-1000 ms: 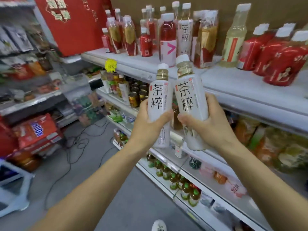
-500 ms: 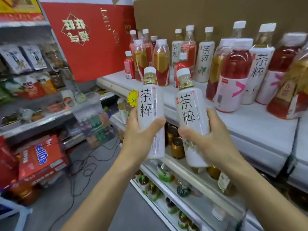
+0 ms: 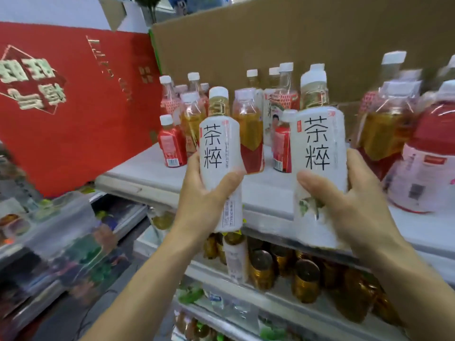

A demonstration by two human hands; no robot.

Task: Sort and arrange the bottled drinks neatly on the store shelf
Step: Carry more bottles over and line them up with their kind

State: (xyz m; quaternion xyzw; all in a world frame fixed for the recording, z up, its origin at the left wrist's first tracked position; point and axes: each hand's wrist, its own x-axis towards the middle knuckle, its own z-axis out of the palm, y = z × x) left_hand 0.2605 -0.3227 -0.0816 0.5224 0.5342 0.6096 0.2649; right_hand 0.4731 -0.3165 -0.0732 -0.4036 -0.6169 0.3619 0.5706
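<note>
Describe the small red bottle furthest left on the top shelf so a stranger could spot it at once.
Find the big red box at the left end of the white top shelf. Just right of it, leftmost in the bottle cluster, stands the small red bottle. It is shorter than the amber bottles behind it, with a white cap and a barcode low on its label.

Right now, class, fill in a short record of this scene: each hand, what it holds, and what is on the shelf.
Left hand: grips left white bottle, upright
Right hand: grips right white bottle, upright
Placement: both bottles off the top shelf, in front of it
Shelf stock: red bottles and amber bottles, standing
Below: gold cans
</note>
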